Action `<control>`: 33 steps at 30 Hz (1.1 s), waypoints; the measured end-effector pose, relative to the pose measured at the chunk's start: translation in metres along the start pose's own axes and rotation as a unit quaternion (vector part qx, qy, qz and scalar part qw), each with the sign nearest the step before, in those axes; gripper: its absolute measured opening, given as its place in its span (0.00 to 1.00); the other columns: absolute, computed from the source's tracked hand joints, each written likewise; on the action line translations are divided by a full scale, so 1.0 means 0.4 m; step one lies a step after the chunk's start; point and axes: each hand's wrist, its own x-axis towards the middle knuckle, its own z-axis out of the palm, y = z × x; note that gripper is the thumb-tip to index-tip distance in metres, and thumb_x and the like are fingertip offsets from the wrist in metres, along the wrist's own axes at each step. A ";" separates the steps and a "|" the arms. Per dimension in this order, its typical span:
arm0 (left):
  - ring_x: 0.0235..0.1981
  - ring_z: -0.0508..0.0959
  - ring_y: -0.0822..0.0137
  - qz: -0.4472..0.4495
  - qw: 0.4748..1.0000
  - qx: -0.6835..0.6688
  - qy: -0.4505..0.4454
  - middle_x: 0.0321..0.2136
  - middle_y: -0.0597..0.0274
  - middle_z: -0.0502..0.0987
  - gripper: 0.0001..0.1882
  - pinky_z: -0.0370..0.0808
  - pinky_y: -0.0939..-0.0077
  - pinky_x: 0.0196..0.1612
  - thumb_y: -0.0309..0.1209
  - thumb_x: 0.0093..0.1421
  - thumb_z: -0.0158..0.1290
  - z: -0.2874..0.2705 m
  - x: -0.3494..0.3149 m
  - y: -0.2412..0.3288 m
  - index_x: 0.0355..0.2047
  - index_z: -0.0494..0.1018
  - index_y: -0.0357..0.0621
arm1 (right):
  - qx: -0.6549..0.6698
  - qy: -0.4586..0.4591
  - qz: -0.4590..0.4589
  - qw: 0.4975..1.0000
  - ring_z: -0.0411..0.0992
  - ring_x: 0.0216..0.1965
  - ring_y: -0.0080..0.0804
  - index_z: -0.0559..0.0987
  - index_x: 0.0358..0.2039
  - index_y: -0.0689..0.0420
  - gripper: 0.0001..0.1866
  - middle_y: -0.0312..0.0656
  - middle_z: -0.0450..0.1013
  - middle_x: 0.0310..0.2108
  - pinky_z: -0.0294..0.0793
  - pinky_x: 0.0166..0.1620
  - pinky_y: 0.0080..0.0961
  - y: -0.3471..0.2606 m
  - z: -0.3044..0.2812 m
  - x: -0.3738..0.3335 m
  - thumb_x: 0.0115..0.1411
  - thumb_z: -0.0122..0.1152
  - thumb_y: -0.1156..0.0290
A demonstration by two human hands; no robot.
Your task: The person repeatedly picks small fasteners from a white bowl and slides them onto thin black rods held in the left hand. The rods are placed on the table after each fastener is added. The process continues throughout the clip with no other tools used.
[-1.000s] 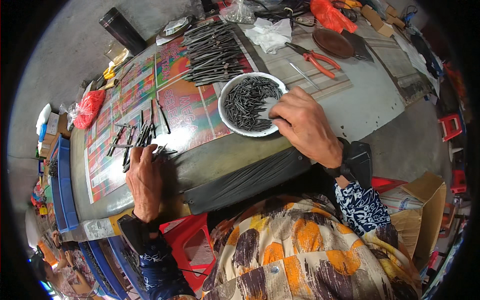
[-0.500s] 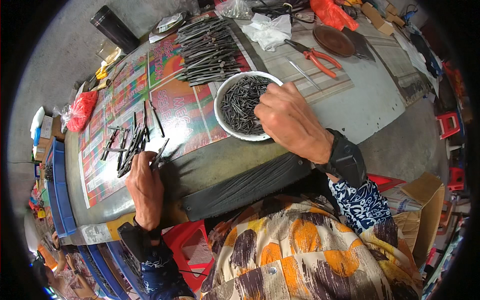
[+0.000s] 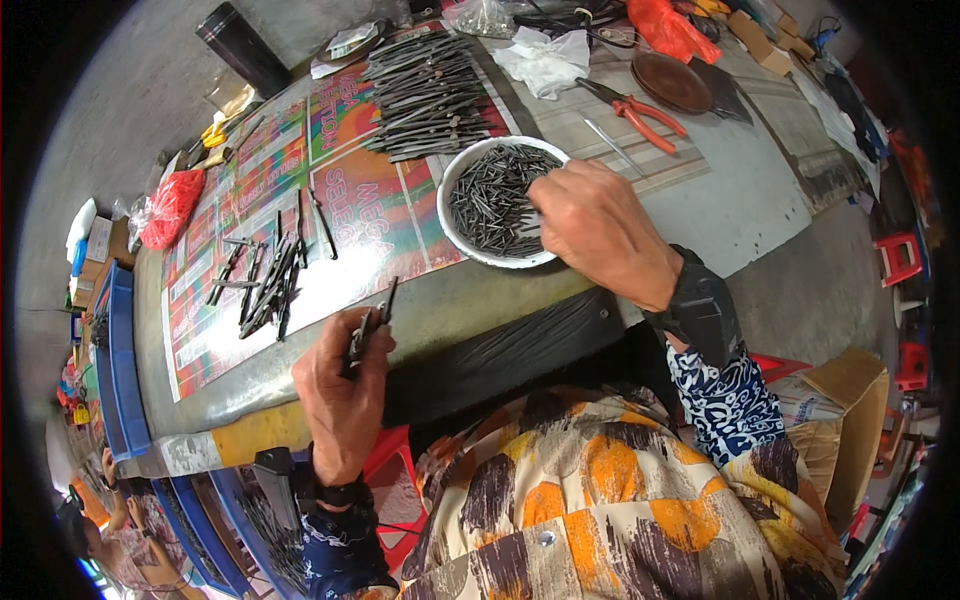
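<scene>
My left hand [image 3: 342, 390] is closed around a few dark, thin metal strips [image 3: 388, 300], held above the table's front edge. My right hand [image 3: 606, 232] hangs over the right side of a white bowl [image 3: 449, 232]. Its fingers are pinched; whatever they hold is hidden. Small dark metal pins [image 3: 495, 195] fill the bowl. Left of the bowl, a loose pile of dark metal strips [image 3: 272, 290] lies on the printed sheet [image 3: 375, 225]. Behind the bowl, many longer dark strips [image 3: 425, 95] are laid out in a stacked row.
Orange-handled pliers [image 3: 650, 122], a slim silver tool [image 3: 612, 146] and a brown round dish [image 3: 672, 82] lie at the back right, near crumpled white tissue [image 3: 545, 62]. A red bag [image 3: 172, 208] and blue tray [image 3: 122, 360] are left. Another person [image 3: 120, 545] sits at lower left.
My left hand has lifted off the loose pile and come right and toward me with strips in it. My right hand has shifted slightly right at the bowl.
</scene>
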 end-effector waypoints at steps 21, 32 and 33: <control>0.21 0.70 0.78 0.002 0.992 -0.125 -0.019 0.20 0.62 0.75 0.08 0.69 0.82 0.27 0.20 0.52 0.62 0.110 -0.080 0.139 0.29 0.73 0.36 | 0.682 0.028 0.273 0.678 0.76 0.28 0.21 0.77 0.37 0.66 0.07 0.39 0.76 0.28 0.78 0.31 0.16 -0.176 -0.131 -0.078 0.62 0.60 0.76; 0.21 0.68 0.80 -0.001 0.992 -0.125 -0.009 0.20 0.65 0.74 0.08 0.67 0.84 0.26 0.18 0.51 0.62 0.114 -0.090 0.152 0.27 0.73 0.36 | 0.718 0.034 0.273 0.640 0.76 0.26 0.23 0.76 0.36 0.65 0.06 0.41 0.76 0.27 0.78 0.31 0.17 -0.184 -0.120 -0.085 0.61 0.60 0.75; 0.21 0.66 0.81 0.000 0.992 -0.129 -0.007 0.19 0.68 0.73 0.07 0.64 0.85 0.25 0.18 0.51 0.61 0.117 -0.090 0.152 0.27 0.72 0.36 | 0.715 0.034 0.274 0.642 0.75 0.26 0.21 0.76 0.36 0.65 0.07 0.39 0.75 0.26 0.78 0.31 0.16 -0.184 -0.118 -0.084 0.62 0.60 0.74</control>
